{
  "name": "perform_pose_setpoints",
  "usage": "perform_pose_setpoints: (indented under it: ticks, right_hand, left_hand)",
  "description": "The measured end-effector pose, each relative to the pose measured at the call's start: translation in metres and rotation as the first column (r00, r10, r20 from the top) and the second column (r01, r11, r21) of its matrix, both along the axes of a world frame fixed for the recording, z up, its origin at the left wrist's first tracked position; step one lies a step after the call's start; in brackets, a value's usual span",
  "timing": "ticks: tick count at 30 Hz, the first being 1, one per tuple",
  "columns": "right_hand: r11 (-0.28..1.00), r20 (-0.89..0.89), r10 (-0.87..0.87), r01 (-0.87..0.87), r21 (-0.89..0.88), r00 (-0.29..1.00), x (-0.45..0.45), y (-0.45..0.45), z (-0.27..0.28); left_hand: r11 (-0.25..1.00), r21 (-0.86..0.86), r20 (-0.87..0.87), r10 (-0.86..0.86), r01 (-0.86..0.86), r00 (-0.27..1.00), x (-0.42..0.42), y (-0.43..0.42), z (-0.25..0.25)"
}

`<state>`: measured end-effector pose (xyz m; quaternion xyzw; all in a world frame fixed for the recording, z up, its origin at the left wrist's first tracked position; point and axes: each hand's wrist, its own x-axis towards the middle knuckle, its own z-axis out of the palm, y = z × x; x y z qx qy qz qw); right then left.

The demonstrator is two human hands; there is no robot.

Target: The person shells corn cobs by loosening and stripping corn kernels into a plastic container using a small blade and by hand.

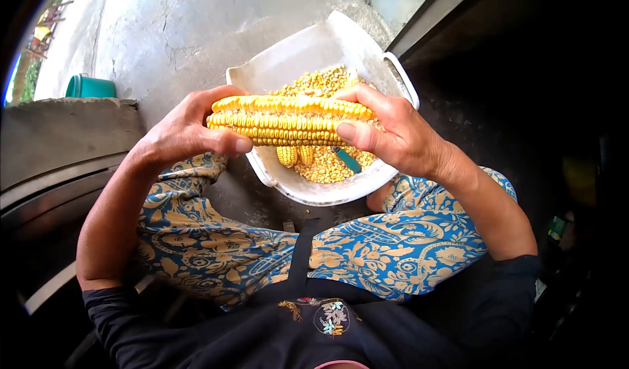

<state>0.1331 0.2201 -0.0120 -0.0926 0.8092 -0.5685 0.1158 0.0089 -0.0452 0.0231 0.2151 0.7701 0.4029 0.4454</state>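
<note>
A yellow corn cob is held level across the middle of the view. A pale furrow without kernels runs along its length. My left hand is closed round its left end, the thumb lying along the lower side. Round the right end, my right hand is closed, with its thumb pressed on the kernels. Below the cob stands a white plastic tub with loose corn kernels in it. Two more cobs and a green-handled tool lie on the kernels; the tool's far end is hidden.
The tub stands between my knees on a grey concrete floor. A green bucket is at the far left behind a low concrete ledge. A dark post or door edge rises at the upper right.
</note>
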Motion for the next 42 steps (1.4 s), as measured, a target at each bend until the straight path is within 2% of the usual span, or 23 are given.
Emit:
perform_pose_setpoints:
  ticks: [2, 3, 6, 8, 10, 12, 14, 16, 18, 20, 23, 26, 28, 31, 33, 37, 39, 42]
  right_hand:
    - [1.0, -0.054, 0.004, -0.002, 0.031, 0.999, 0.005, -0.006, 0.001]
    - [0.999, -0.145, 0.015, -0.008, 0.05, 0.989, 0.006, -0.011, -0.003]
    - [0.997, -0.138, 0.017, -0.006, 0.076, 0.99, 0.006, -0.016, -0.003]
    - [0.997, -0.151, 0.025, -0.014, 0.076, 0.988, 0.005, -0.016, -0.005]
    - [0.998, -0.071, -0.02, 0.024, 0.058, 0.997, 0.004, -0.017, -0.003]
    - [0.999, -0.058, -0.043, 0.045, 0.03, 0.997, 0.003, -0.017, -0.005]
    - [0.998, -0.044, -0.067, 0.067, 0.003, 0.997, 0.002, -0.015, -0.012]
    - [0.984, 0.038, -0.07, 0.075, -0.162, 0.997, 0.001, -0.012, -0.024]
    - [0.978, 0.08, -0.049, 0.064, -0.196, 0.996, 0.001, -0.007, -0.02]
    - [0.95, 0.48, 0.152, 0.006, -0.311, 0.864, -0.004, 0.002, 0.001]
    - [0.927, 0.486, 0.18, 0.018, -0.374, 0.855, -0.005, 0.003, 0.003]
    - [0.946, 0.472, 0.146, 0.016, -0.323, 0.869, 0.0, -0.002, -0.002]
    - [0.933, 0.489, 0.177, 0.013, -0.359, 0.854, -0.001, 0.0, -0.001]
    - [0.932, 0.502, 0.199, -0.004, -0.362, 0.842, 0.0, -0.001, -0.002]
    - [0.937, 0.435, 0.119, 0.043, -0.346, 0.893, 0.003, -0.003, -0.01]
    - [0.921, 0.442, 0.114, 0.072, -0.382, 0.89, 0.002, -0.005, -0.009]
    - [0.941, 0.432, 0.072, 0.083, -0.329, 0.899, 0.002, -0.006, -0.009]
    - [0.929, 0.491, 0.079, 0.114, -0.352, 0.868, 0.002, -0.005, -0.012]
  left_hand:
    - [0.994, -0.066, 0.096, -0.084, 0.091, 0.992, 0.0, -0.006, -0.003]
    - [0.966, -0.11, 0.027, -0.231, 0.233, 0.973, -0.002, -0.006, 0.0]
    - [0.94, -0.213, -0.034, -0.28, 0.267, 0.959, 0.003, 0.002, 0.007]
    - [0.942, -0.206, -0.058, -0.281, 0.264, 0.958, 0.004, 0.0, 0.004]
    - [0.943, -0.201, -0.085, -0.288, 0.267, 0.954, 0.005, 0.0, 0.001]
    - [0.942, -0.195, -0.182, -0.309, 0.274, 0.934, 0.008, -0.001, -0.001]
    - [0.948, -0.207, -0.137, -0.272, 0.241, 0.953, 0.01, 0.004, 0.003]
    - [0.953, -0.221, -0.093, -0.232, 0.207, 0.968, 0.01, 0.006, 0.003]
    - [0.958, -0.21, -0.085, -0.218, 0.197, 0.972, 0.008, 0.004, 0.003]
    - [0.96, -0.204, -0.064, -0.207, 0.19, 0.976, 0.007, 0.002, 0.0]
    - [0.961, -0.195, -0.072, -0.215, 0.198, 0.974, 0.004, -0.002, -0.003]
    - [0.953, -0.189, -0.128, -0.263, 0.237, 0.956, 0.001, -0.006, -0.01]
    - [0.949, -0.181, -0.159, -0.287, 0.258, 0.945, 0.001, -0.007, -0.01]
    - [0.952, -0.207, -0.094, -0.248, 0.224, 0.964, 0.002, -0.005, -0.008]
    - [0.962, -0.176, -0.085, -0.226, 0.208, 0.97, 0.002, -0.007, -0.01]
    - [0.959, -0.204, -0.033, -0.206, 0.195, 0.978, 0.004, -0.004, -0.005]
    - [0.959, -0.221, -0.005, -0.184, 0.179, 0.983, 0.005, -0.002, -0.003]
    - [0.953, -0.207, -0.052, -0.238, 0.223, 0.97, 0.006, -0.002, -0.004]
